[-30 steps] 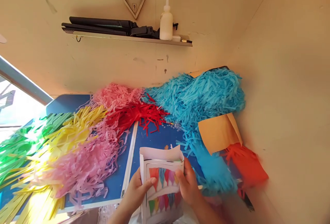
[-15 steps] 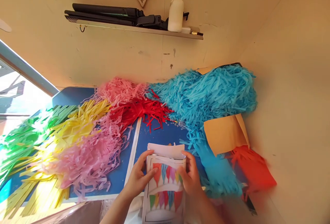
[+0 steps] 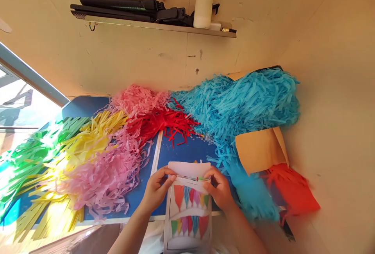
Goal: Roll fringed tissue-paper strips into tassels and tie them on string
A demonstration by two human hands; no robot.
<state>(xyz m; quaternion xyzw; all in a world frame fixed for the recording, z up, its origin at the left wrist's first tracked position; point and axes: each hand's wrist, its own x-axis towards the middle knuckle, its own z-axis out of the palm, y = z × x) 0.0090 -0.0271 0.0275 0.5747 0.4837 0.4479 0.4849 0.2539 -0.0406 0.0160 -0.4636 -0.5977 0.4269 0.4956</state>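
Note:
A white packet, printed with two rows of colourful tassel garlands, stands upright at the table's front edge with its top flap raised. My left hand pinches the packet's upper left corner, thumb in front near the flap fold. At the upper right corner my right hand grips it the same way. A thin strip of colour shows at the packet's mouth between the thumbs; what lies inside is otherwise hidden. Behind the packet, fringed red paper and light blue fringed paper lie on the blue table.
Pink, mauve, yellow and green fringed paper cover the table's left side. On the right are a brown paper piece and orange-red paper. A wall shelf holds a white bottle and a black hair straightener.
Both thumbs have moved up from the packet's printed front to its top edge by the flap. The packet's mouth now shows a strip of colour. The camera view has shifted slightly.

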